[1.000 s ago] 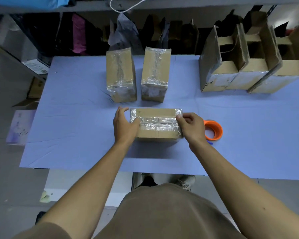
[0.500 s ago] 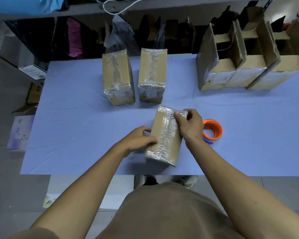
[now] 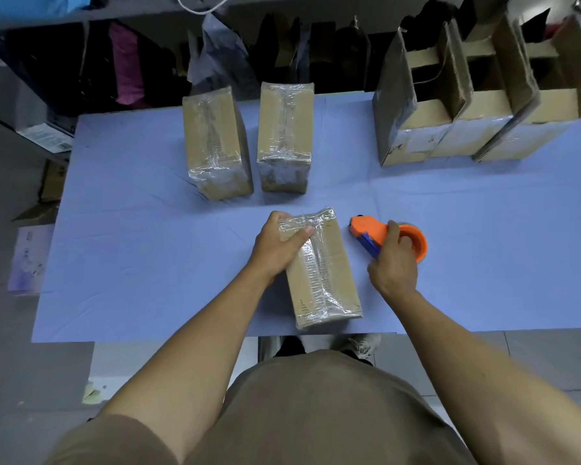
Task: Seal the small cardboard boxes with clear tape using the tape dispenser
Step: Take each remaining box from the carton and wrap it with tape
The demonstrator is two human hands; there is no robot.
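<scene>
Near the front edge of the blue surface (image 3: 121, 263), I see a small cardboard box (image 3: 322, 273) lying lengthwise, its long side running from near to far, wrapped with clear tape along the top and over both ends. My left hand (image 3: 275, 246) holds its far left corner: the thumb lies across the taped top and the fingers curl round the far end, so this grip is closed on the box. Just right of the box, apart from it, the orange tape dispenser (image 3: 379, 234) rests on the surface with its blue part toward me and its nose pointing far-left. My right hand (image 3: 394, 260) wraps over the dispenser's round body, the fingers curled round it, a closed grip on the dispenser.

Farther back, left of centre, two more taped boxes stand side by side: the left sealed box (image 3: 215, 146) and the right sealed box (image 3: 284, 135), close together but not touching as far as I can tell. At the far right a row of open cartons (image 3: 477, 105) stands with flaps raised, pressed against one another. Beyond the far edge dark bags and a pink cloth (image 3: 126, 62) hang in shadow. A sheet of paper (image 3: 31, 260) lies on the floor to the left.
</scene>
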